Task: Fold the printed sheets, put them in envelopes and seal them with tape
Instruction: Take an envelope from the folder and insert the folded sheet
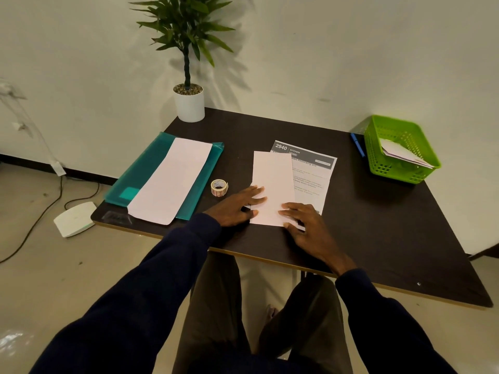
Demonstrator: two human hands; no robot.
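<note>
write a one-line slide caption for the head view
Left hand and right hand rest on a white paper over a printed sheet on a dark table, tape roll nearby.

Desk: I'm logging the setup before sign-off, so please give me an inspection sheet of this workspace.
surface: dark table with a pale edge strip
job's things: white paper over a printed sheet; tape roll beside it; long white paper on a teal folder
clutter: blue pen; green basket holding papers; potted plant
grips: left hand and right hand, fingers flat on the white paper
cables: dark cable on the floor, left of the table
surroundings: white box on the floor; pale wall
</note>
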